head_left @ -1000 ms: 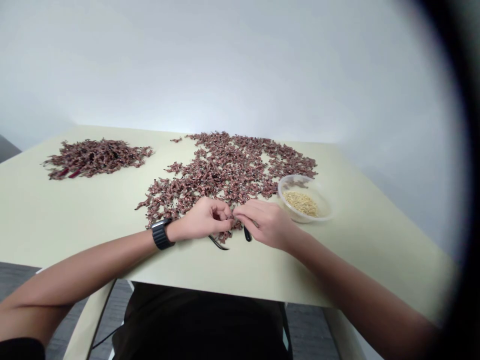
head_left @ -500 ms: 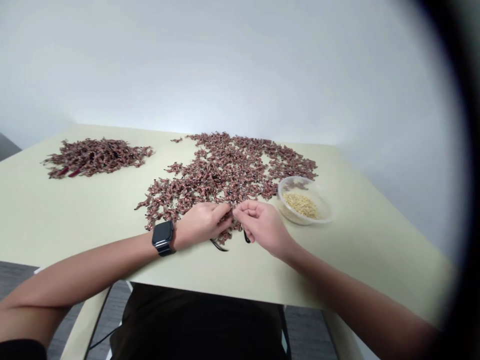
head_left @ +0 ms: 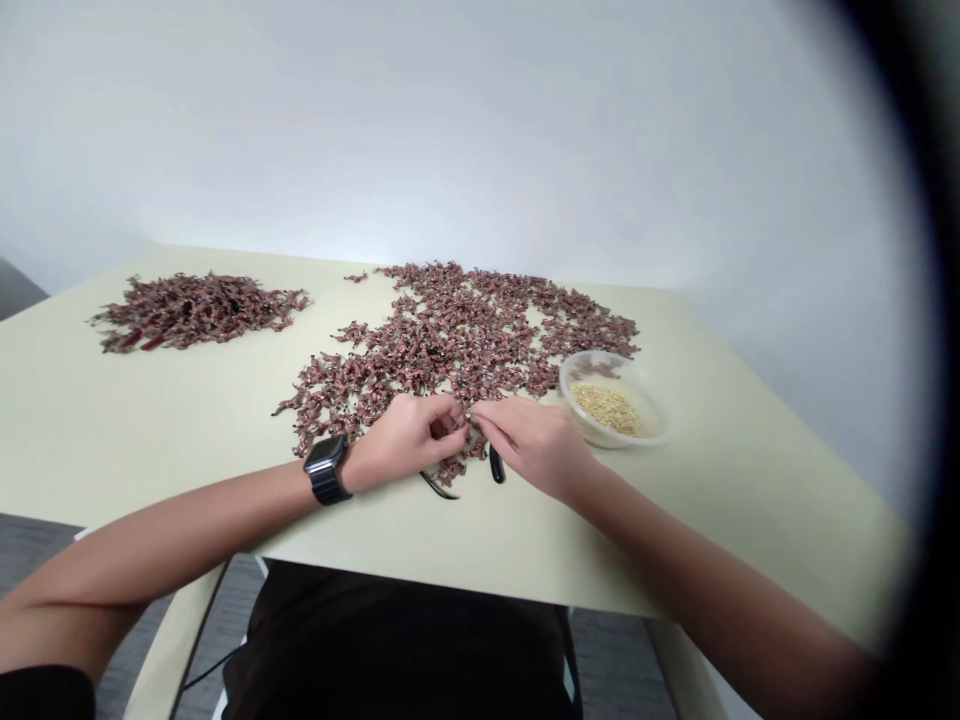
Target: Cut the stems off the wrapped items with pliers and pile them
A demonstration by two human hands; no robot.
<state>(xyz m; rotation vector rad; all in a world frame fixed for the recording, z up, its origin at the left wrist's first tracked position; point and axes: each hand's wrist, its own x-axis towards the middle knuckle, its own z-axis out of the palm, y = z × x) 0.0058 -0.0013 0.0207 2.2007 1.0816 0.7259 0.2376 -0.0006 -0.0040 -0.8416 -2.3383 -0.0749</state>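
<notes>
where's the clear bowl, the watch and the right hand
Clear bowl (head_left: 648, 404): head view, on the bare inner wall at its right side.
Watch (head_left: 325, 455): head view, on its dark face.
Right hand (head_left: 536, 440): head view, on the back of the hand.

Spread of small pieces: reddish brown, flecked black, pale glints throughout. Left-hand pile: similar brown, deep-red strips at near edge. Bowl: translucent whitish; bits inside golden yellow. Curved handles: black. Table: pale cream-yellow. Wall: bluish white. Watch: dark, near black. Clothing: black. Floor: grey, streaked.
</notes>
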